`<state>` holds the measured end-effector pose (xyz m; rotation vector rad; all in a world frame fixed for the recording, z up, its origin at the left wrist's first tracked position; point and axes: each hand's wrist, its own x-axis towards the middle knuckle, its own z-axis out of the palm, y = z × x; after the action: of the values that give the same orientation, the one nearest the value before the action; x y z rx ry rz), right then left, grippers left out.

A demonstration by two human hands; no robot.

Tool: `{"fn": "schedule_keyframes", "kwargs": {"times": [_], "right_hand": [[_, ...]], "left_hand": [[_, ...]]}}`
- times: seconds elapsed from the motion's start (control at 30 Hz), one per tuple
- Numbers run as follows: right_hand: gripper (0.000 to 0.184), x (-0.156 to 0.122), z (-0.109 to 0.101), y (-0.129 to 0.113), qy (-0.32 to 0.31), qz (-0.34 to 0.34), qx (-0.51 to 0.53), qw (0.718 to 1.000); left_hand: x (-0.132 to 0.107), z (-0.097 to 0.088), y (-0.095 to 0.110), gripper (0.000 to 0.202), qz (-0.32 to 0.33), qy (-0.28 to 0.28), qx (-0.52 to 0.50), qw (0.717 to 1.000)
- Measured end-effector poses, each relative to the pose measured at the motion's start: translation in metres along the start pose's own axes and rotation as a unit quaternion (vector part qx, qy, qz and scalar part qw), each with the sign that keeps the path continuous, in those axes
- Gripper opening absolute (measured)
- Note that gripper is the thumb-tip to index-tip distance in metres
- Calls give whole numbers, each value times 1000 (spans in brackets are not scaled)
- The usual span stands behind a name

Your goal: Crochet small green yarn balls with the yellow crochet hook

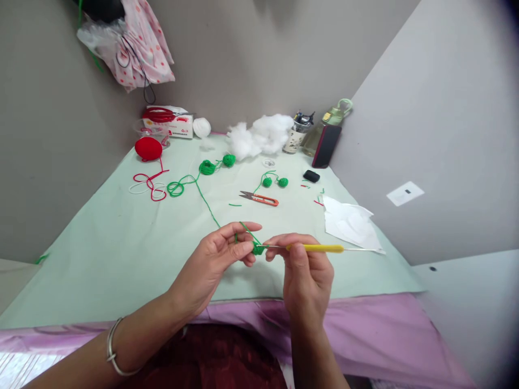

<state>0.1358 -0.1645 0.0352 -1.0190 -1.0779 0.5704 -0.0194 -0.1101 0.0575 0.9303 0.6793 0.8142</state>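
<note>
Between thumb and fingers, my left hand [221, 251] pinches a small green crochet piece [258, 249]. Green yarn [208, 205] runs from that hand back to a loose coil on the table, and a strand passes over the raised index finger. My right hand [306, 270] grips a crochet hook [318, 248] with a yellow handle, held nearly level. The hook's thin metal tip points left and meets the green piece; whether it passes through a stitch is too small to tell. Beyond the hands lie orange-handled thread snips [263, 200].
Two small green crocheted balls [274, 182] lie behind the snips. White stuffing [261, 135] is heaped at the back, beside a pen cup [297, 135]. A red yarn ball [148, 148] sits back left. At right are a phone [326, 146], a bottle [314, 141] and white paper [348, 219].
</note>
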Motion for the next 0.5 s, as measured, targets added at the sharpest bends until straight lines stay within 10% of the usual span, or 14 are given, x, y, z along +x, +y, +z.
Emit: {"fn": "schedule_keyframes", "kwargs": {"times": [0.3,0.5], "right_hand": [[33,-13,1,11,-26,-324,-331,886],[24,-5,2,7,-4,-108,-78,991]], "left_hand": [[1,2,-3,47,9,0,4,1000],[3,-2,5,44,-78,-35,-87,993]]}}
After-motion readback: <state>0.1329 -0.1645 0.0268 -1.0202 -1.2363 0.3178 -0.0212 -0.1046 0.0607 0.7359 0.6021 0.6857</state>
